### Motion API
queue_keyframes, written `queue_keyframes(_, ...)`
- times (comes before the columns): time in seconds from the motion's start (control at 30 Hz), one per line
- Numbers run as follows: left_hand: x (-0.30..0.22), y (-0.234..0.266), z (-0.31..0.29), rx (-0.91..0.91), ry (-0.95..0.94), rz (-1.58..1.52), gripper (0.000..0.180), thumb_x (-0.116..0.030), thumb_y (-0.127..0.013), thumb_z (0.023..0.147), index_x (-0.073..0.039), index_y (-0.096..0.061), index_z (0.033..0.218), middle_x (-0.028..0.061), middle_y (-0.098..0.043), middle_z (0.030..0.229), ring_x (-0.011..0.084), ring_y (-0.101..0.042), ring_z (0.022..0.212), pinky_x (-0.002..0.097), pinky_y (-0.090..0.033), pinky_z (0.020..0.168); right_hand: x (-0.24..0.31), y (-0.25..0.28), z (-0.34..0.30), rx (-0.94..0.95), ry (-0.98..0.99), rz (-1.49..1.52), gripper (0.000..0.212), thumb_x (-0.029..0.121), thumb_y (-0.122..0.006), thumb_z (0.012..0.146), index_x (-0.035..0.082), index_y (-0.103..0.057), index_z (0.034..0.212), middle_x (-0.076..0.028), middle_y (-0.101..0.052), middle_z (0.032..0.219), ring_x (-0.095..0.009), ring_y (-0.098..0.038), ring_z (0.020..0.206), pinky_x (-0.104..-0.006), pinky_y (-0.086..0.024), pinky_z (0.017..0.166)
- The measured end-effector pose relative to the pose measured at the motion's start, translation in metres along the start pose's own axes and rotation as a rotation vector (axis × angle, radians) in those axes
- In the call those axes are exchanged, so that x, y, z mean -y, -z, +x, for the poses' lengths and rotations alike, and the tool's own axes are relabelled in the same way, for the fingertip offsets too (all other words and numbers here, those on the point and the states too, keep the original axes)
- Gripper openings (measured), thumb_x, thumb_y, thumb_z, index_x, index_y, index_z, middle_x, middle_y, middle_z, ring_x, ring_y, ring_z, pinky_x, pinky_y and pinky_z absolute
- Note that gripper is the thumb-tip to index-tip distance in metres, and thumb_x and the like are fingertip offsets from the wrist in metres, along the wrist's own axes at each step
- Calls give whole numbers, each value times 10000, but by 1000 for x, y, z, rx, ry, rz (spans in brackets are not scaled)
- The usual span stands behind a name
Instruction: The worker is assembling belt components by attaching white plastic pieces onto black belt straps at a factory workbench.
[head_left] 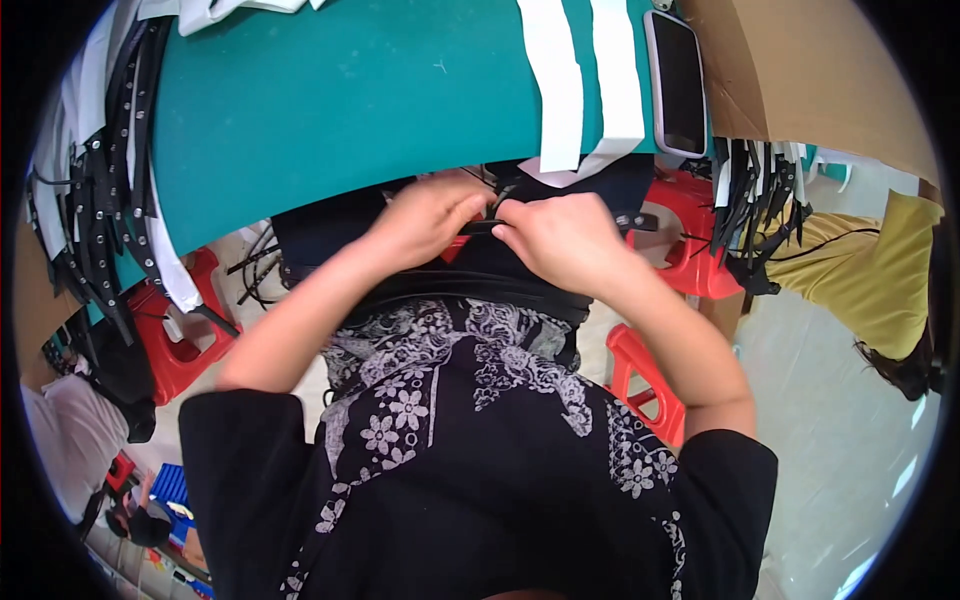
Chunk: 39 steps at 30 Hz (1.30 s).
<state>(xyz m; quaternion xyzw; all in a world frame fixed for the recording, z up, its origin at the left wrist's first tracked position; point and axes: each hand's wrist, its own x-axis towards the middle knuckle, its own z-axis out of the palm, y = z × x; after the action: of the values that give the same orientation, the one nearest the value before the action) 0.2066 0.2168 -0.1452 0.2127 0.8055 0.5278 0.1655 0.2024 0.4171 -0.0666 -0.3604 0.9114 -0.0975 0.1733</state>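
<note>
Close together over my lap, just below the table's near edge, my left hand (pixel 430 218) and my right hand (pixel 562 235) pinch a narrow black strap (pixel 482 228). A black end with metal eyelets (pixel 640 222) sticks out to the right behind my right hand; it looks like part of the same strap. Thin dark cord-like pieces show between the fingertips, too small to make out. Both sets of fingers are closed, and they cover most of what they grip. Two white strips (pixel 556 90) lie on the table ahead, one curling over its edge.
The green table (pixel 340 110) lies ahead. Black eyeleted straps (pixel 125 150) hang at its left edge, more dark straps (pixel 755 190) at the right. A phone (pixel 679 85) lies beside cardboard (pixel 830 70). Red stools (pixel 690 245) stand below. A person in yellow (pixel 850 270) is at right.
</note>
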Motion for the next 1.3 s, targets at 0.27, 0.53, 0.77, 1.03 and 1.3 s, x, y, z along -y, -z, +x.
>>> queue_keyframes(0.27, 84, -37, -23, 687, 452, 594, 368, -371, -471, 922, -71, -682, 948, 112, -675, 999, 303, -631, 929, 422, -442, 870, -34, -88, -36, 115, -303, 124, 232, 301, -532, 892, 77, -584, 928, -128, -641, 688, -323, -640, 668, -438, -490, 586)
queue_keyframes(0.53, 31, 4, 10, 142, 297, 178, 290, -261, -580, 899, -41, -634, 1080, 129, -659, 886, 213, -630, 785, 323, -479, 725, -51, -55, -43, -44, -525, 454, 320, 352, -573, 870, 72, -601, 1021, -180, -637, 734, -371, -628, 725, -453, -480, 626)
queue_keyframes(0.77, 15, -69, 57, -210, -66, 541, 241, -237, -654, 828, -31, -667, 951, 138, -658, 957, 289, -632, 881, 384, -489, 777, -49, -44, -74, -209, -483, 774, 224, 187, -714, 802, 23, -618, 922, -16, -614, 717, -64, -547, 656, -238, -444, 576)
queue_keyframes(1.03, -45, -69, 16, 758, -139, -313, 202, -210, -650, 829, -21, -649, 756, 139, -610, 663, 245, -587, 589, 348, -464, 588, -66, -45, -86, -226, -593, 1914, 388, 308, -656, 875, -17, -577, 1071, 41, -514, 728, -28, -381, 563, -190, -314, 504)
queue_keyframes(1.3, -136, 5, 6, 322, -580, -135, 177, -160, -737, 721, -65, -608, 645, 67, -524, 694, 257, -543, 657, 382, -445, 591, -44, -36, -33, 465, -331, 509, 458, 475, -691, 668, 31, -699, 777, -147, -643, 671, -253, -606, 584, -391, -479, 571)
